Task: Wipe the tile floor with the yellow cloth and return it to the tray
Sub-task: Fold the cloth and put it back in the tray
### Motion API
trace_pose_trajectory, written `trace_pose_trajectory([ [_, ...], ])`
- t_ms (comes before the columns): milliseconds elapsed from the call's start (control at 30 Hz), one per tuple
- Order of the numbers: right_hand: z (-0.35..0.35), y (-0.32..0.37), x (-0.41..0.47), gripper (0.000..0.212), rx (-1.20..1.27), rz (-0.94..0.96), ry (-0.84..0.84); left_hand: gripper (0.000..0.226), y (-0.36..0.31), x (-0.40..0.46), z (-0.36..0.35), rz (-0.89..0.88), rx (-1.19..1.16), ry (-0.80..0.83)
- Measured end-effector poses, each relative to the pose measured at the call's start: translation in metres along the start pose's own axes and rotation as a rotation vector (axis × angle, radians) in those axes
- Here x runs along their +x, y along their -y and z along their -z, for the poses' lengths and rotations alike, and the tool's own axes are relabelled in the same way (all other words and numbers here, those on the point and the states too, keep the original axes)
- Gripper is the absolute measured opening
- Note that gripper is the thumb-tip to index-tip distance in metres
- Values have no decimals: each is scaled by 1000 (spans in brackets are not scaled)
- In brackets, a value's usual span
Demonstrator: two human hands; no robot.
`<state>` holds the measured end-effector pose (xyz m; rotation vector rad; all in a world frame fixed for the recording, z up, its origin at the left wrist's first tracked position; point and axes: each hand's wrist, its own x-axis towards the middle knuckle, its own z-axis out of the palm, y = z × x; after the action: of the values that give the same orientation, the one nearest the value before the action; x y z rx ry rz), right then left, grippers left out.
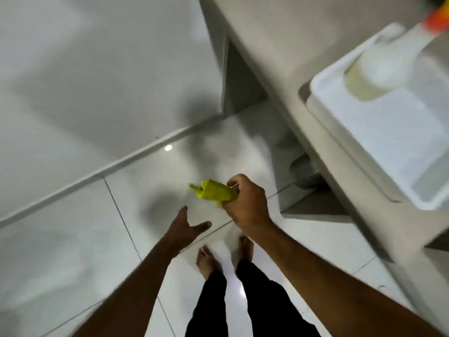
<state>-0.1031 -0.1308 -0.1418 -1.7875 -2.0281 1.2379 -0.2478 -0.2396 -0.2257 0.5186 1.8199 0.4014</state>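
Glossy pale tile (73, 239) spreads beneath your bare feet (206, 262). Your left hand (187, 229) hangs empty, fingers spread, while your right hand (246, 203) is fisted on the crumpled yellow cloth (215, 192). Farther right, a smooth white plastic tray (379, 147) sits blurred on the counter (279, 32).

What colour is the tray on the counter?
White; the tray shows, somewhat blurred, at the right of the head view.

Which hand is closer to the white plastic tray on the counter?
Right. The right hand, gripping the bunched yellow cloth, is out over the floor left of the white plastic tray; the open left hand is farther left and lower.
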Motion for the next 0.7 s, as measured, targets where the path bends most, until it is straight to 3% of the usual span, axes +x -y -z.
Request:
trace_pose_trajectory([
  [67,48,44,-34,26,-36,93,38,66,-36,-47,18,-85,-256,68],
  [133,86,86,-61,23,-42,162,43,30,-58,-83,30,-279,-394,197],
  [200,117,118,-84,24,-19,217,26,31,-73,-113,39,-363,-552,293],
  [233,131,130,-94,24,-6,236,11,43,-82,-124,42,-373,-630,325],
  [300,152,148,-106,25,34,254,-21,89,-94,-134,45,-397,-741,393],
  [333,161,154,-111,25,57,254,-39,100,-101,-139,45,-414,-774,397],
  [367,169,157,-115,25,82,249,-55,97,-108,-142,45,-431,-798,390],
  [467,193,161,-120,22,136,250,-105,51,-132,-147,42,-487,-814,325],
  [700,254,135,-121,31,370,224,-205,48,-185,-155,23,-599,-694,280],
])
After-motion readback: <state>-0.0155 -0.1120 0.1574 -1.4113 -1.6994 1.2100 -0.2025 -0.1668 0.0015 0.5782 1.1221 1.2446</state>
